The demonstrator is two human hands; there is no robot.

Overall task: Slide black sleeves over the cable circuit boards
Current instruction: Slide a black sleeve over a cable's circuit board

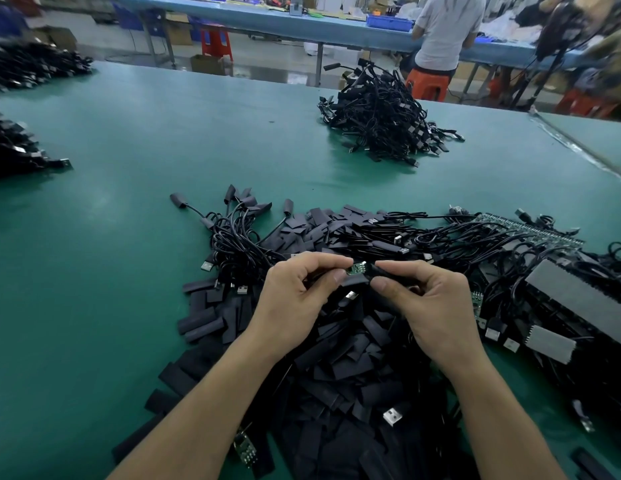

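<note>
Hands meet in the middle of the frame, over a big heap of loose sleeves [337, 375] that fills the lower middle of the green desk [129, 161]. The left hand [298, 299] has its fingers curled and pinches a small green circuit board [354, 270] between thumb and fingertips. The right hand [430, 306] is curled too and pinches a black sleeve [362, 279] by its right end. The sleeve touches the board, just under it and at its right end. How far it is on the board is too small to tell.

Behind the hands lies a tangle of black cables [239, 237], some with sleeves on their ends. To the right of the hands, more cables lie with a long row of green boards [531, 230]. A silver plug [392, 415] sits on the heap near the right arm. Another cable pile [382, 123] sits far back on the desk, and two more piles [11, 147] are at the left edge. At the top of the frame, a person [444, 32] sits on an orange stool [427, 84] at a blue bench.
</note>
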